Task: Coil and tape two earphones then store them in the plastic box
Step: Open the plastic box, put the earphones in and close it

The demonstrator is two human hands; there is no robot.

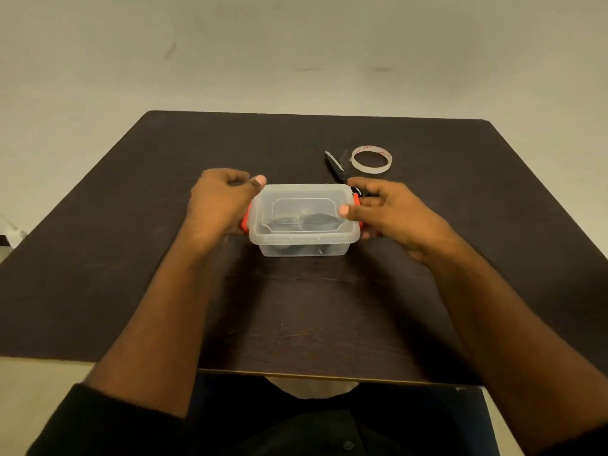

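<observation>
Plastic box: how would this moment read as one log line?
plastic box: lid on, dark items inside | left hand, right hand: at side clips | tape roll, scissors: behind

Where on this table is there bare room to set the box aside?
Bare: the left half of the table, and the near strip between the plastic box and the front edge. Crowded: far right, where scissors and tape roll lie behind the right hand.

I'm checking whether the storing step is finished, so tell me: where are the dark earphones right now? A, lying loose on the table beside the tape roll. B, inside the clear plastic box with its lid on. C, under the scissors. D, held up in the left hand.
B: dark coiled shapes show through the clear plastic box, whose lid sits on top, while the left hand and right hand hold its ends at the orange latches.
</observation>
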